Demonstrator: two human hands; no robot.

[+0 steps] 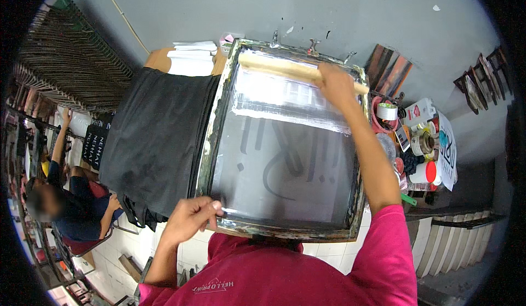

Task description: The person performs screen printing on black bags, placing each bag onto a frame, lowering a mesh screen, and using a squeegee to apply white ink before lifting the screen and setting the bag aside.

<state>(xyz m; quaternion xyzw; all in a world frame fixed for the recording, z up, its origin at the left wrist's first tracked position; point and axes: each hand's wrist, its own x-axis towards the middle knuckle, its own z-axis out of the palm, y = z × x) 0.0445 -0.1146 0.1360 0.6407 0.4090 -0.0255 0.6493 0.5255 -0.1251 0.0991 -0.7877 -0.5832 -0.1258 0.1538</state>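
A printing screen [285,196] lies in front of me, its mesh held in a worn, paint-stained frame [207,158]. Dark curved lettering shows through the mesh. Across the far part stretches a band of white ink [263,100]. My right hand [335,84] is closed on the right portion of a long wooden squeegee [274,66], which lies crosswise near the far edge. Its blade is hard to make out against the ink. At the near left corner, my left hand [194,217] grips the frame with its thumb on top; some of its fingers are hidden.
Black fabric pieces [159,142] are stacked left of the screen, with white sheets [192,57] behind them. Tape rolls [387,111], tubs [423,172] and a white jug [421,110] crowd the right side. A seated person [82,215] is at far left, below a wire rack [71,59].
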